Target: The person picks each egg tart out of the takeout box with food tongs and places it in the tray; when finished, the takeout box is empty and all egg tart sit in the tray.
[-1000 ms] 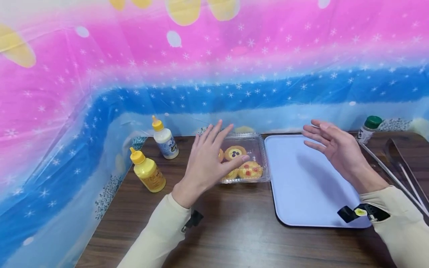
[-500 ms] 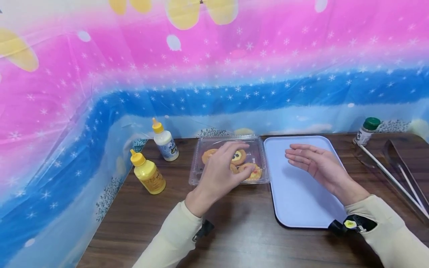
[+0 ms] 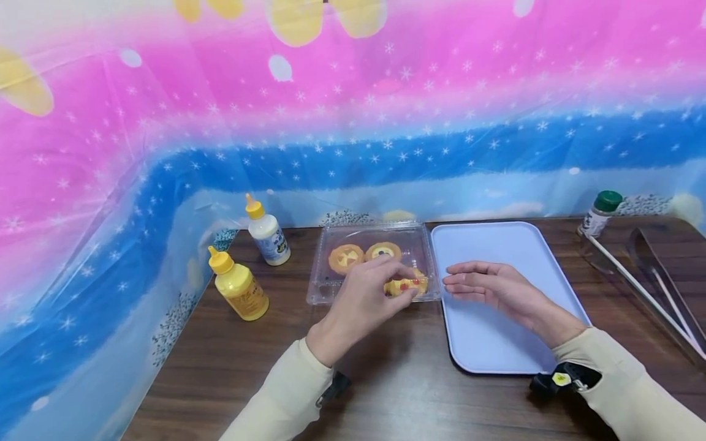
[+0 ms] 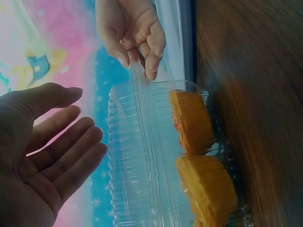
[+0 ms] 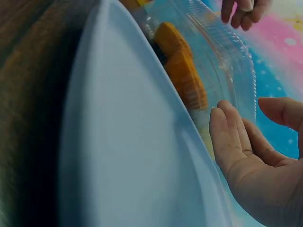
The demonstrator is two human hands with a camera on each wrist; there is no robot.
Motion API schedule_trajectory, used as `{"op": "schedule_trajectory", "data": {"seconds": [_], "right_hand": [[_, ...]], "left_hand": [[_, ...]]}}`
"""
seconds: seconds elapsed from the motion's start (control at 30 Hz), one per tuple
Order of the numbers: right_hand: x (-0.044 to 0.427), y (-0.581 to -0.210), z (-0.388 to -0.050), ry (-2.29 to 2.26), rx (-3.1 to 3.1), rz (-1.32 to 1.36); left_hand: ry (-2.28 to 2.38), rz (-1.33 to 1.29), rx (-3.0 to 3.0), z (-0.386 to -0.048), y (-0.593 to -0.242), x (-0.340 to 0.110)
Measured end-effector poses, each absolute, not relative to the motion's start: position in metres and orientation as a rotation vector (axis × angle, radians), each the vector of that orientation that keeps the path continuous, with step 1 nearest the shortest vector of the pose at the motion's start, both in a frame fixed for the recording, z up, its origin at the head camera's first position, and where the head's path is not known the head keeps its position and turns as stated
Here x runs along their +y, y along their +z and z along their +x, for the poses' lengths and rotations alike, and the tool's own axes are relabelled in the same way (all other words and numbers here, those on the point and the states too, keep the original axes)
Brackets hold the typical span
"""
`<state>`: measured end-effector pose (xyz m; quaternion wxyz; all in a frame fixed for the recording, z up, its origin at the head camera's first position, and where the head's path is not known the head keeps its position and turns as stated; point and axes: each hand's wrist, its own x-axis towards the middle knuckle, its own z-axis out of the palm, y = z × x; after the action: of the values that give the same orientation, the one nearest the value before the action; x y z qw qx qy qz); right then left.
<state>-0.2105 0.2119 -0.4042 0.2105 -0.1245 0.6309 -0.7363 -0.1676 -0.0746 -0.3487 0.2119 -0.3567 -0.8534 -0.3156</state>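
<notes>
"Where did the head view look from?"
"High up, forward and down over the counter (image 3: 386, 386)."
"The wrist views?"
"Close, tipped sideways: the left by the clear box (image 4: 147, 113), the right by the tray (image 5: 128, 118). Both saw the box."

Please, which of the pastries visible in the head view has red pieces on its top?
The front right pastry, nearest the tray; the back left pastry has pale topping, the back right pastry dark spots.

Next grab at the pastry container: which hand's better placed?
Probably left: in the head view, the left hand overlaps the pastry container, while the right hand mostly overlaps the tray.
</notes>
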Motion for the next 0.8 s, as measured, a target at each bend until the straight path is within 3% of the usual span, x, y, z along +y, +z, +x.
{"op": "schedule_trajectory", "data": {"seconds": [0.8], "right_hand": [[0.196, -0.413, -0.198, -1.902, 1.672, -0.331]], "left_hand": [[-0.629, -0.98, -2.456, -0.16, -0.371, -0.06]]}}
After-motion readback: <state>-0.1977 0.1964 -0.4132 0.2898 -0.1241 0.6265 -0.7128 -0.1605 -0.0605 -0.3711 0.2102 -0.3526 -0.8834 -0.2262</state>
